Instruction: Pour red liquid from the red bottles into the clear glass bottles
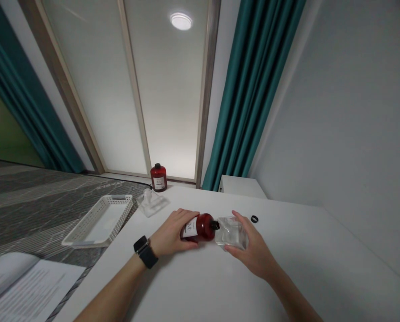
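My left hand (174, 232) is wrapped around a dark red bottle (204, 227) with a white label. The bottle is tipped over to the right, and its black neck meets the mouth of a clear glass container (232, 232). Fingers and thumb of my right hand (253, 246) grip that container, which is tilted toward the bottle. Whether liquid is flowing between them I cannot tell. A small black ring (254, 219) lies on the white table just beyond my right hand.
Another red bottle (158, 179) with a black top stands upright at the table's far edge. Beside it sits a clear plastic tissue pack (151, 203). To the left are a white perforated basket (70, 237) and an open book (35, 286). A white cabinet (243, 185) stands behind the table.
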`<state>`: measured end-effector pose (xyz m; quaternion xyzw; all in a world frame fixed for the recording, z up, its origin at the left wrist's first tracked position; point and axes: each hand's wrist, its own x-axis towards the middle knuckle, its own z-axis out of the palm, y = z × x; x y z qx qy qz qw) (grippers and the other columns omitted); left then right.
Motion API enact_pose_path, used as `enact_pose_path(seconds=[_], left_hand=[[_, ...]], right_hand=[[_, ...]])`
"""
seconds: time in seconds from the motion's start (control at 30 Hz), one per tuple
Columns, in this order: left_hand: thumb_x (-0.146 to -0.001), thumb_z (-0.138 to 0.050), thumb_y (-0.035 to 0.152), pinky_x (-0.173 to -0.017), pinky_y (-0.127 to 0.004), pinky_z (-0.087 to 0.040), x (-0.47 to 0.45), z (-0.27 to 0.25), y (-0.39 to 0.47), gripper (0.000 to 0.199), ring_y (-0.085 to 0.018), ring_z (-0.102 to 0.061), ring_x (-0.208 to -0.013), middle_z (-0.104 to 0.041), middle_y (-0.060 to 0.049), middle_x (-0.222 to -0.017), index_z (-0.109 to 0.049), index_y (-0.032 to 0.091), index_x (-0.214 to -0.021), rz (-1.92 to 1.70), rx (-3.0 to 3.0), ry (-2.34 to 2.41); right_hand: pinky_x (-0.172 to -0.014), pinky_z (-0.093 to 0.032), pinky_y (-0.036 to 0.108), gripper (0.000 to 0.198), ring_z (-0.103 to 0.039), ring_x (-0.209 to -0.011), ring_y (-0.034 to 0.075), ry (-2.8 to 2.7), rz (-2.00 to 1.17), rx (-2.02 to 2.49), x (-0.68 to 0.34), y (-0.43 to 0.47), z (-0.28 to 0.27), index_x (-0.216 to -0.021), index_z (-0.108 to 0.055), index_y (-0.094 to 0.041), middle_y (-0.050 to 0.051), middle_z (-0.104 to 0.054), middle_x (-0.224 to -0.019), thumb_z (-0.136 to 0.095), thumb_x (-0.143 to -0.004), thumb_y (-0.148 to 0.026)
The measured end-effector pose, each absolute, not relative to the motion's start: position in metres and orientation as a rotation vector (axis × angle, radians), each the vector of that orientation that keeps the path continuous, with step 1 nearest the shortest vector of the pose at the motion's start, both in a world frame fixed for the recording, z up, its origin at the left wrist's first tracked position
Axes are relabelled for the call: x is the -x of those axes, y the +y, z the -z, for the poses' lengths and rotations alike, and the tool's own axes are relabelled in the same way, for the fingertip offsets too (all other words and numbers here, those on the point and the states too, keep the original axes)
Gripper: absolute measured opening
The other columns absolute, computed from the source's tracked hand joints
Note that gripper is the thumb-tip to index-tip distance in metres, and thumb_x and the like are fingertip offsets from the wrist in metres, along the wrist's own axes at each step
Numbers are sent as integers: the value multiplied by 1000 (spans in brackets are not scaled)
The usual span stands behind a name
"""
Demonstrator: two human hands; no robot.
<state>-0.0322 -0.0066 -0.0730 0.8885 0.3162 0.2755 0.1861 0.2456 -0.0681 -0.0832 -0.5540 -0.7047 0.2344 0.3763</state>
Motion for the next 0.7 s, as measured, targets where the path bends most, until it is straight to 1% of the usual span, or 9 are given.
enact_pose_path(seconds=[0.2, 0.33, 0.57, 0.7], left_hand=[[-71, -81, 45, -95, -45, -42, 32, 73, -6, 72, -32, -55, -110, -62, -10, -125, -49, 23, -133, -764, -2503, 899], [-70, -82, 42, -95, -45, -41, 33, 73, -6, 74, -32, -55, -109, -62, -10, -125, -49, 22, -133, -770, -2500, 896], [-69, -82, 40, -94, -44, -42, 32, 71, -7, 74, -31, -56, -108, -62, -10, -124, -48, 22, -133, -770, -2524, 902], [-70, -83, 39, -95, -44, -42, 31, 69, -9, 74, -30, -56, -108, -63, -10, -124, -48, 21, -132, -772, -2547, 915]], right_hand=[[-112, -37, 48, 85, -49, -130, 30, -1835, -570, 1414, -246, -69, 81, -148, -33, -27, 10, -51, -140, -73, -73, -30], [-111, -38, 47, 86, -49, -130, 29, -1869, -542, 1405, -247, -69, 81, -149, -30, -28, 9, -51, -139, -73, -75, -31], [-109, -40, 47, 91, -52, -124, 30, -1922, -483, 1398, -249, -69, 82, -153, -24, -29, 9, -54, -133, -73, -76, -31], [-108, -40, 50, 90, -51, -123, 30, -1954, -476, 1406, -248, -69, 78, -153, -22, -25, 11, -53, -133, -72, -78, -32]])
